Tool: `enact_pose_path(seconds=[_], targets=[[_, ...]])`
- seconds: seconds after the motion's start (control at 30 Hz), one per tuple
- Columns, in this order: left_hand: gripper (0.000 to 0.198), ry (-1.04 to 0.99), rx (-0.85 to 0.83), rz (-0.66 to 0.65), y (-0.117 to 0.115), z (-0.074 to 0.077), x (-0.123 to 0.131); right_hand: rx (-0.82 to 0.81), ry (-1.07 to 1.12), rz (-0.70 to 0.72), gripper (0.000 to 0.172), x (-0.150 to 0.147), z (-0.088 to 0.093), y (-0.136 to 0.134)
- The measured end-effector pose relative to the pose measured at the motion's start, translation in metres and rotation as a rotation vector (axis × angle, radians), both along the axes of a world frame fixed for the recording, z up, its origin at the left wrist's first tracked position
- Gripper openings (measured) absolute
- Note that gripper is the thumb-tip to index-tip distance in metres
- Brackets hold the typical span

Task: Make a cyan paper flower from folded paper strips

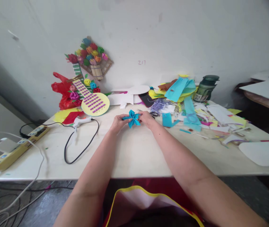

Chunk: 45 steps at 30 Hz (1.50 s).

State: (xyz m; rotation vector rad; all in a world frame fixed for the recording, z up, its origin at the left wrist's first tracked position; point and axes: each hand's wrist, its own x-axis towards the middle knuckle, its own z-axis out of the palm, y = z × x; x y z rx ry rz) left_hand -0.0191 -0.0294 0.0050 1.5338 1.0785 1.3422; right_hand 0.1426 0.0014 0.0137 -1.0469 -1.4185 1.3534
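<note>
A blue paper flower [131,119] with pointed petals is held between both hands above the middle of the white table [139,154]. On its left side, the fingers of my left hand [120,122] pinch a petal. My right hand [145,118] grips the flower's right side, fingers pressed together. Just behind and right of my right hand lie dark-handled scissors [154,114]. A white glue gun [83,121] with a black cord rests to the left of my left hand.
A yellow power strip [20,148] with cables lies along the left edge. A yellow round-ended craft piece [95,104] and flowers stand at the back left. Paper scraps [216,118] cover the right side, with a dark green bottle [206,89] behind.
</note>
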Motion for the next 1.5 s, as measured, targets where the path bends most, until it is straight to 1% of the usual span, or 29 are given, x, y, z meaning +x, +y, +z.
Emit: enact_pose_path(seconds=[0.1,0.2,0.3,0.37,0.47,0.53,0.6,0.67,0.73,0.83,1.0,1.2,1.27,1.37,1.5], targets=[[0.035,-0.005,0.016,-0.003,0.000,-0.001,0.000,-0.104,0.040,0.032,0.007,0.001,-0.002,0.001],[0.035,-0.008,-0.003,-0.002,-0.001,0.001,0.002,-0.230,0.107,0.088,0.009,0.003,-0.004,0.003],[0.037,-0.044,-0.047,-0.006,-0.002,0.003,0.003,-0.256,0.155,0.113,0.010,0.005,-0.006,0.005],[0.039,-0.073,-0.083,-0.005,-0.002,0.004,0.002,-0.215,0.176,0.082,0.012,0.006,-0.008,0.008],[0.042,-0.089,-0.131,0.019,-0.002,0.004,0.000,-0.096,0.184,-0.051,0.021,0.009,-0.010,0.013],[0.044,-0.092,-0.154,0.039,-0.001,0.004,-0.001,-0.008,0.161,-0.154,0.022,0.011,-0.009,0.016],[0.044,-0.094,-0.166,0.050,0.000,0.003,-0.002,0.059,0.132,-0.198,0.022,0.012,-0.007,0.015],[0.045,-0.091,-0.166,0.051,0.000,0.002,-0.003,0.105,0.115,-0.172,0.024,0.012,-0.003,0.013],[0.044,-0.088,-0.162,0.053,-0.001,0.002,-0.003,0.149,0.095,-0.113,0.027,0.011,0.000,0.008],[0.045,-0.088,-0.165,0.052,-0.001,0.001,-0.002,0.216,0.015,-0.056,0.027,0.009,0.003,0.002],[0.047,-0.060,-0.198,0.066,-0.001,0.001,-0.003,0.273,-0.151,0.016,0.022,0.007,-0.003,0.003],[0.047,-0.018,-0.227,0.075,0.001,-0.001,-0.002,0.363,-0.318,-0.017,0.015,0.006,-0.013,0.014],[0.046,-0.004,-0.231,0.082,0.001,-0.001,-0.002,0.390,-0.341,-0.019,0.015,0.006,-0.014,0.015],[0.044,0.029,-0.230,0.079,0.002,-0.002,-0.002,0.437,-0.376,-0.020,0.021,0.006,-0.012,0.014],[0.042,0.071,-0.237,0.076,0.003,-0.004,-0.003,0.536,-0.435,0.024,0.021,0.007,-0.010,0.013]])
